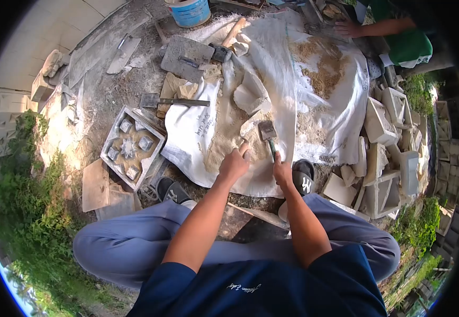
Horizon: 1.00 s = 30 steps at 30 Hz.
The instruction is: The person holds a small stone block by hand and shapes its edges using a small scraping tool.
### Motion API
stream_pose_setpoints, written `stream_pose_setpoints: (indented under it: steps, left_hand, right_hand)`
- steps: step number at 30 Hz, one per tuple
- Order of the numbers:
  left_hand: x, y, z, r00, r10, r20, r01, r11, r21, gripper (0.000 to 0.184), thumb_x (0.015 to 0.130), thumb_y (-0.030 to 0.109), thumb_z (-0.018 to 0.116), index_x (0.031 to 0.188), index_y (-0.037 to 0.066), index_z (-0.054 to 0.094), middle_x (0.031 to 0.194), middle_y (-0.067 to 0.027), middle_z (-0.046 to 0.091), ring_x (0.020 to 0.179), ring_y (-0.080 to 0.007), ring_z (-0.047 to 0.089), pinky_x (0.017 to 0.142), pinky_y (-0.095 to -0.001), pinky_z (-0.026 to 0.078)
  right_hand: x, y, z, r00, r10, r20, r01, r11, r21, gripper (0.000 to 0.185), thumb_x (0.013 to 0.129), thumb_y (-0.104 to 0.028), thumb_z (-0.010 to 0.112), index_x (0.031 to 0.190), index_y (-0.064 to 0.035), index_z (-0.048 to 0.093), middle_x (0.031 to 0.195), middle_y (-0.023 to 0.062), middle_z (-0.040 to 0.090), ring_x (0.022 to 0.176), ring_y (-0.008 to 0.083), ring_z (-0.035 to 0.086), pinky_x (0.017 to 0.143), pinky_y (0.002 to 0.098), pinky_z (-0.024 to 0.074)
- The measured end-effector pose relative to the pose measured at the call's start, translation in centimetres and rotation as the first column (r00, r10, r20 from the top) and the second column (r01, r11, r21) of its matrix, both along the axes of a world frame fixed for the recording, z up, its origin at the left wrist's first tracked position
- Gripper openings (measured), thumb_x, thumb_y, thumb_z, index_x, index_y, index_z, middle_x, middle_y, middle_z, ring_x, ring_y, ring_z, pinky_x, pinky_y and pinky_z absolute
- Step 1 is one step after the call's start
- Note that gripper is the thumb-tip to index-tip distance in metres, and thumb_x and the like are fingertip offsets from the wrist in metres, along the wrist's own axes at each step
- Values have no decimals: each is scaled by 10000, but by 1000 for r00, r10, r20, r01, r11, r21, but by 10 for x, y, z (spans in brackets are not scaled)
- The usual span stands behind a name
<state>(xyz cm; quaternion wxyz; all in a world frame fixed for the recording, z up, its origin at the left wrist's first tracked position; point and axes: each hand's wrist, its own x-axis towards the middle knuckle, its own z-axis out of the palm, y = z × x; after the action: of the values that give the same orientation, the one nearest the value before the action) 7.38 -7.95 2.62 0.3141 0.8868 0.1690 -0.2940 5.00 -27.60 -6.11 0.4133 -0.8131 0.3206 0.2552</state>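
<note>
My right hand (281, 171) grips a short tool (267, 131) by its greenish handle. Its dark, squarish head lies over a pale, rough chunk (250, 126); I cannot tell whether it touches. At the near edge of that chunk is my left hand (234, 164), fingers closed around its edge, though the fingertips are partly hidden. Under both hands spreads a white woven sack sheet (184, 124), dusted with crumbs and powder. A larger broken pale block (251, 94) rests just beyond the chunk.
Left of the sheet sits a hexagonal mould (155, 142) with raised shapes inside. A long-handled tool (184, 102), a plastering trowel (188, 61) and a blue bucket (192, 13) lie farther off. Hollow blocks (382, 121) pile up at right. Another person's hand (348, 29) reaches in at top right.
</note>
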Motion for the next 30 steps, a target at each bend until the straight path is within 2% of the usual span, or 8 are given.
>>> stream_pose_setpoints:
  steps: [5,12,14,16,20,24,26,30]
  left_hand:
    - [-19,25,-2,990,62,123,-64,998,13,547,915,497,549,974,-39,641,880,-302,671,869,-467,655,756,-512,514]
    - [-47,62,1,921,212,327,-221,975,-8,442,900,460,567,952,29,652,862,-286,671,861,-470,643,757,-540,506]
    - [-54,72,4,894,236,380,-250,968,-13,437,905,440,570,918,10,642,836,-286,667,846,-472,642,738,-542,502]
    - [-59,85,1,828,273,491,-287,957,-48,420,915,405,573,895,-12,620,809,-285,663,815,-480,639,707,-540,499]
    - [-77,100,0,806,334,489,-373,928,-19,404,918,382,580,893,-21,599,789,-291,657,774,-485,639,677,-537,502]
    - [-103,97,7,849,350,396,-392,919,28,421,920,426,555,926,8,604,786,-305,653,779,-484,647,687,-542,520]
    - [-115,90,0,871,339,356,-388,918,76,423,926,442,534,960,27,609,791,-296,662,778,-482,652,697,-544,527]
    - [-132,84,-15,873,371,317,-423,900,110,422,932,451,523,1005,44,601,805,-293,668,802,-484,656,727,-554,527]
  right_hand:
    - [8,1,39,990,110,87,-72,932,-356,553,914,-542,527,956,-26,722,933,268,685,945,454,648,837,500,503]
    - [12,-9,20,956,248,158,-199,942,-271,542,924,-484,541,898,33,702,885,299,673,849,425,675,792,475,509]
    - [13,-6,10,969,205,139,-197,978,-72,572,951,-452,532,784,85,638,745,269,657,612,361,664,614,452,517]
    - [13,15,25,985,-110,-130,164,816,554,511,993,-408,503,677,-6,505,555,88,534,359,184,471,342,343,352]
    - [0,54,38,985,77,153,-76,997,-11,518,964,-441,551,708,9,517,567,82,522,432,219,503,439,406,397]
    - [-28,69,43,752,284,594,-318,947,-50,334,910,-244,640,755,40,556,576,153,542,511,251,469,527,420,400]
    - [-33,77,27,813,257,522,-405,895,190,314,905,-235,645,779,40,565,572,160,501,514,227,433,521,403,390]
    - [-37,83,45,810,511,287,-537,843,14,535,962,-393,585,646,35,524,529,71,371,555,134,357,495,363,327]
